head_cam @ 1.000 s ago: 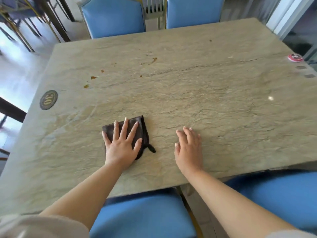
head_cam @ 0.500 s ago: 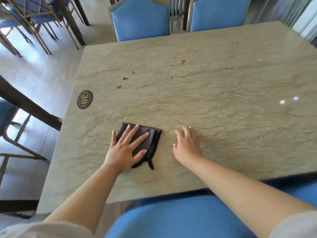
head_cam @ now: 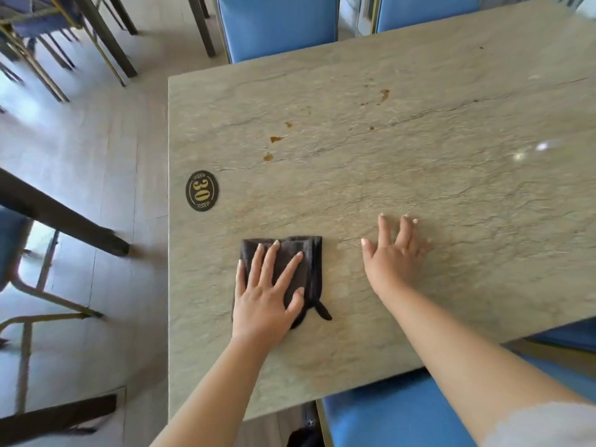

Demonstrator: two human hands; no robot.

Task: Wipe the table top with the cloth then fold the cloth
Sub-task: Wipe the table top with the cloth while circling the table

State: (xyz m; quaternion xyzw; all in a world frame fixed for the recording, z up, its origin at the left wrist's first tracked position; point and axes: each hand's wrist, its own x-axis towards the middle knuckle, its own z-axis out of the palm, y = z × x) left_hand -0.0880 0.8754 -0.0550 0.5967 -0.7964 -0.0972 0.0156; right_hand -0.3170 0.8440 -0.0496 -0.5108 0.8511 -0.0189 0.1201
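Observation:
A dark brown folded cloth (head_cam: 309, 262) lies on the beige stone table top (head_cam: 403, 175), near its front left part. My left hand (head_cam: 267, 291) presses flat on the cloth with fingers spread. My right hand (head_cam: 395, 253) rests flat on the bare table to the right of the cloth, fingers apart, holding nothing. Several brown stains (head_cam: 274, 139) mark the table farther back, and another stain (head_cam: 383, 94) lies towards the far side.
A black oval plaque with the number 30 (head_cam: 202, 191) sits near the table's left edge. Blue chairs stand at the far side (head_cam: 277, 24) and the near side (head_cam: 393, 411). More chairs and dark table legs (head_cam: 61, 217) stand on the floor to the left.
The view has swung left, showing the table's left edge and floor. My left hand has kept pressing the cloth, which now lies squarer. My right hand's fingers have spread.

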